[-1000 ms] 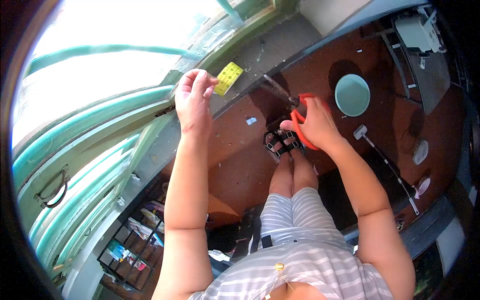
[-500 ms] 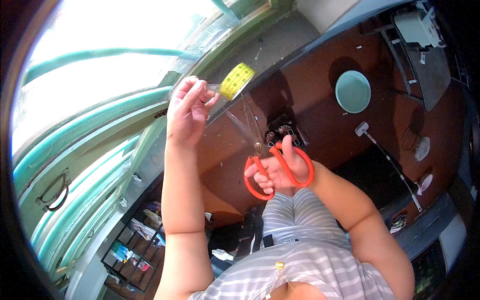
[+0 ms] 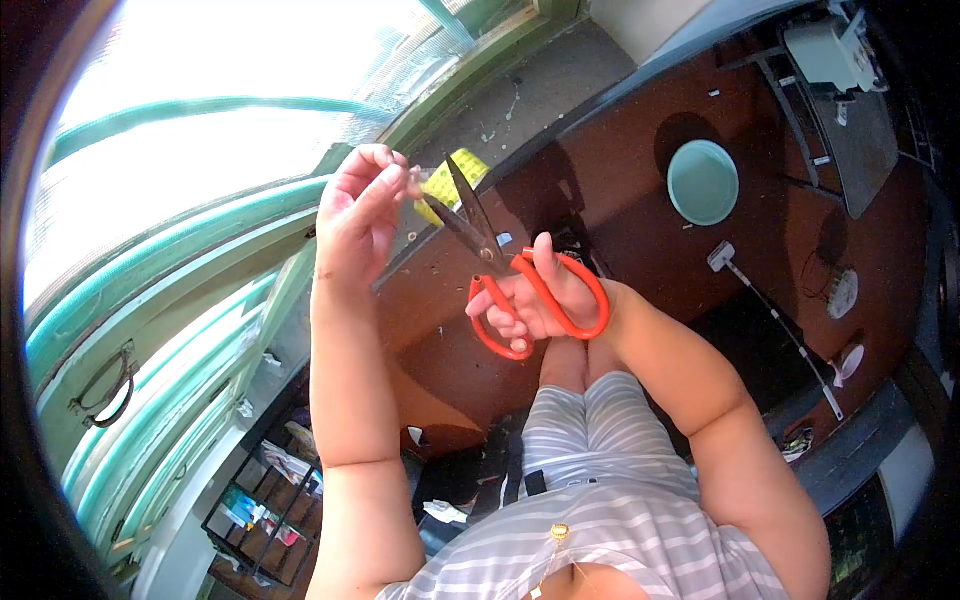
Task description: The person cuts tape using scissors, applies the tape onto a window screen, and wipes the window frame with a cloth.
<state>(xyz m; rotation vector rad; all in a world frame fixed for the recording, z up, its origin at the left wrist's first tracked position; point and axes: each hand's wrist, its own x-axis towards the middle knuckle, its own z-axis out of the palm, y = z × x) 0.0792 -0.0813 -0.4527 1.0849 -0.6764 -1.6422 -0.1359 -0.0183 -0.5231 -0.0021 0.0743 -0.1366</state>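
Observation:
My left hand [image 3: 360,205], raised beside the window frame, is closed in a pinch on the loose clear end of a tape. The yellow patterned tape roll [image 3: 462,172] hangs just to the right of those fingertips, partly hidden behind scissor blades. My right hand [image 3: 545,300] grips a pair of scissors [image 3: 487,252] with large red handles, fingers through one loop and thumb at the other. Its dark blades stand apart and point up toward the left hand, in front of the roll. Whether the blades touch the tape I cannot tell.
A window with green bars [image 3: 220,215] and a latch handle [image 3: 115,390] runs along the left. On the brown floor are a light green basin [image 3: 703,183] and a long-handled brush [image 3: 775,315]. A black rack [image 3: 270,510] with items stands lower left.
The scissors have moved up and left with my right hand, their blades now in front of the tape roll. My left hand has shifted slightly left and up, still pinching the tape.

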